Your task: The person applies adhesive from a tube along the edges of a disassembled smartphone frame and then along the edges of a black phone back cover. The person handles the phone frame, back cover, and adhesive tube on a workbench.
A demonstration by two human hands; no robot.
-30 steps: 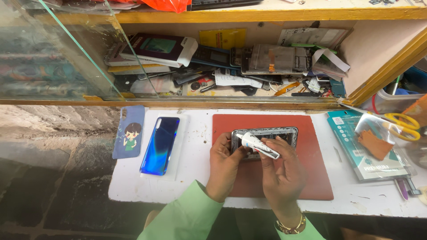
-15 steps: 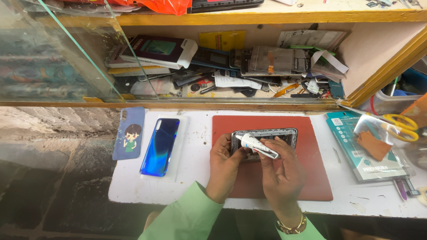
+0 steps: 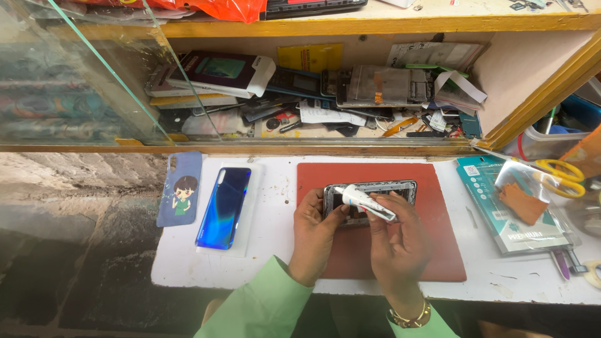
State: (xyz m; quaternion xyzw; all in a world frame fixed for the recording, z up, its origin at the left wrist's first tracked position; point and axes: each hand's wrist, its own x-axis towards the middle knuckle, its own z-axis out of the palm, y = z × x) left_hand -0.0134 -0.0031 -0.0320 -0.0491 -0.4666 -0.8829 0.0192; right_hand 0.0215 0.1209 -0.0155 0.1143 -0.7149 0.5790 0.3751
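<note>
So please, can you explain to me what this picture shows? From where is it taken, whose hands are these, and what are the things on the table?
The picture comes from a camera worn on a person's head, looking down at that person's own two bare hands. There is no machine here.

The left hand steadies an opened phone frame that lies on a red work mat. The right hand holds a small white tube with its tip over the frame.

On the white table, to the left, lie a shiny blue phone back cover and a pale blue phone case with a cartoon figure. To the right lie a teal package and yellow-handled scissors. Behind, a wooden shelf holds many phone parts.
</note>
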